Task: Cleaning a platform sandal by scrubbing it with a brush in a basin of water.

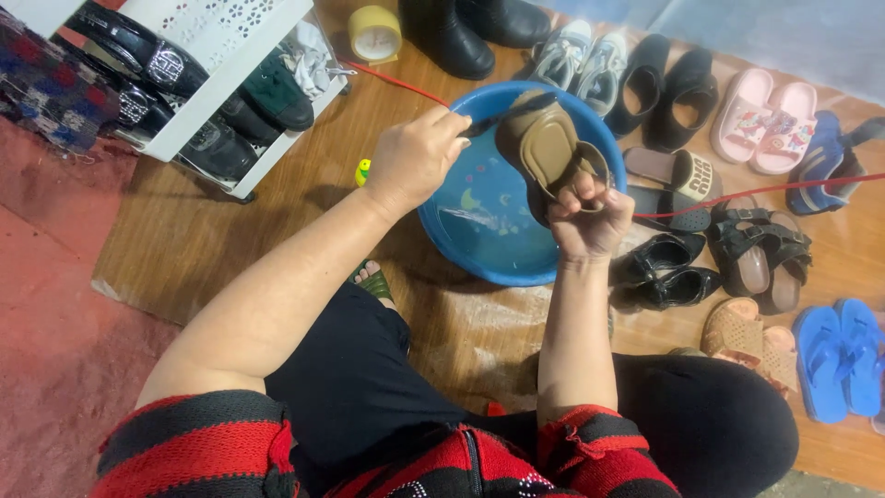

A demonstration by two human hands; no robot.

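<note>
My right hand [588,219] grips a tan sandal [546,140] by its strap end and holds it tilted over a blue basin [452,235] of water. My left hand [417,155] is closed on a dark brush handle [505,114] whose far end rests on the sandal's heel. The basin sits on the wooden floor in front of my knees. My bare toes [368,272] in a green slipper show just left of the basin.
Rows of shoes lie beyond and right of the basin: black boots [461,32], grey sneakers [576,53], pink slides [770,120], black sandals [673,272], blue flip-flops [843,355]. A white shoe rack [217,60] stands at top left. A yellow clock [374,33] and a red cord [765,191] lie nearby.
</note>
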